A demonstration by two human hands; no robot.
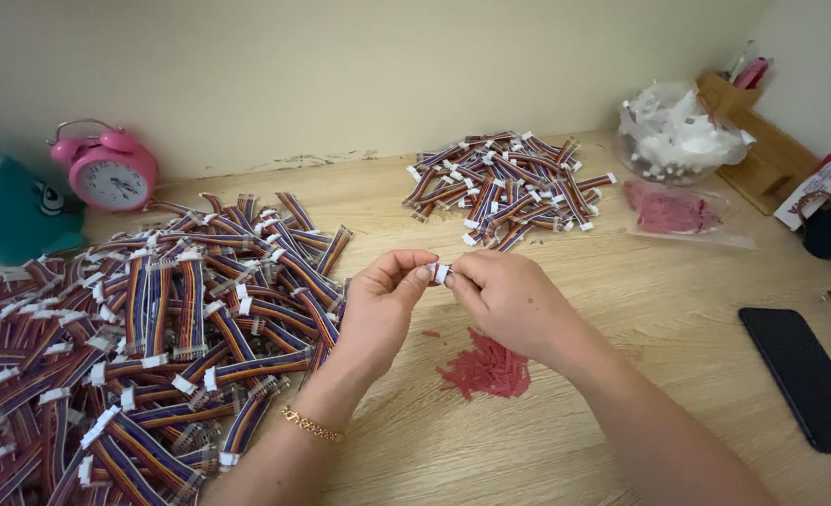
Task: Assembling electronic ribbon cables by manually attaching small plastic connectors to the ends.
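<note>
Both the left hand (pixel 378 305) and right hand (pixel 509 300) pinch a small white connector (pixel 441 273), seemingly light, rigid plastic best gripped by its flat sides.

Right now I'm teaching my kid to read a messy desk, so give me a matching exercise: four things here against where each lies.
Things:
1. alarm clock
2. phone
3. red scraps
4. white connector

Places:
A. far right on the table
B. pinched between left hand and right hand
C. by the wall, far left
D. on the table under the hands

Pairs: 1-C, 2-A, 3-D, 4-B
</note>
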